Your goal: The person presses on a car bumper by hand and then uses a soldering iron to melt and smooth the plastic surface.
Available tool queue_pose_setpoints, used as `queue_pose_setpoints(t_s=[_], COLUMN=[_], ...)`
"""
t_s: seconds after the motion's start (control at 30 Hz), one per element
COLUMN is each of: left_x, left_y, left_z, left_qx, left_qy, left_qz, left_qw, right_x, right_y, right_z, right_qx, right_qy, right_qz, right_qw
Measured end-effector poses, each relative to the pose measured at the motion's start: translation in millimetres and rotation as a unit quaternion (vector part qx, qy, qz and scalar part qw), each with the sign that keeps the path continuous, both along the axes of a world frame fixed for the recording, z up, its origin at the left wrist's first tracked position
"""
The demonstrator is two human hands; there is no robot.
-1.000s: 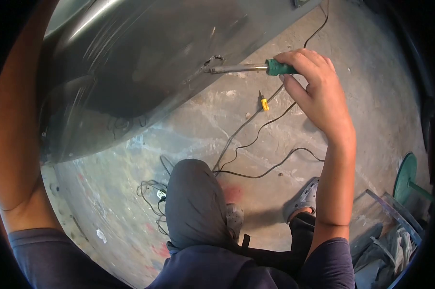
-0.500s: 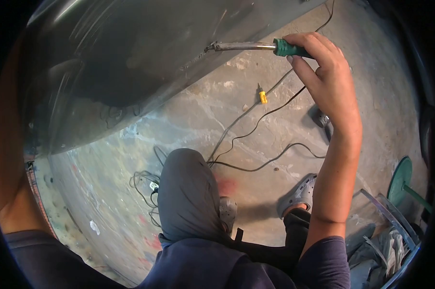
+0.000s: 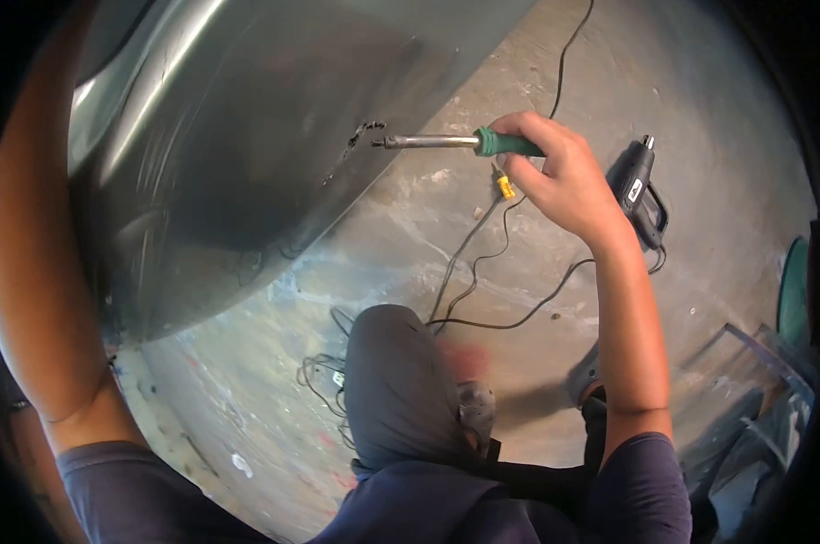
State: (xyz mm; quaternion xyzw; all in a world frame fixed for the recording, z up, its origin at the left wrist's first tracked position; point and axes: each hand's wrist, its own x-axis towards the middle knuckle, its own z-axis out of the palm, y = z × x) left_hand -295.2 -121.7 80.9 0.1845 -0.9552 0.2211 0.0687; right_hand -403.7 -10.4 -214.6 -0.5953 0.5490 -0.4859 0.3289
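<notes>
My right hand (image 3: 560, 172) is closed around the green handle of a soldering iron (image 3: 433, 142), which points left. Its tip sits beside a dark, rough crack line (image 3: 363, 138) near the edge of a large, glossy grey curved panel (image 3: 247, 145) that looks like a car bumper. My left arm (image 3: 38, 236) reaches up along the panel's far left side; the hand itself lies outside the picture. Just below the iron's handle, a small screwdriver with a yellow handle (image 3: 505, 188) rests on the floor.
A black heat gun (image 3: 638, 186) lies on the concrete floor right of my forearm, its cord trailing left. More cables (image 3: 324, 367) coil by my knee. At the right edge stand a green disc (image 3: 793, 286) and a heap of clear and grey scraps (image 3: 764, 444).
The soldering iron's tip has come off the crack, leaving more of the rough line exposed. My view has shifted, bringing the heat gun fully into sight.
</notes>
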Motion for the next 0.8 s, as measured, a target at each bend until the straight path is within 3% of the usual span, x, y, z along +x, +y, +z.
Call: queue_pose_setpoints(t_s=[0.5,0.8], left_x=[-5,3], left_y=[-9,-7], left_z=[-6,-7], left_qx=[0.025,0.018], left_qy=[-0.048,-0.045], left_qz=[-0.006,0.009], left_qw=[0.998,0.999], right_x=[40,44], right_y=[5,4], right_z=[-46,-46], right_qx=[0.018,0.038], right_qy=[-0.149,-0.167], right_qz=[0.010,0.026], right_qw=[0.989,0.985])
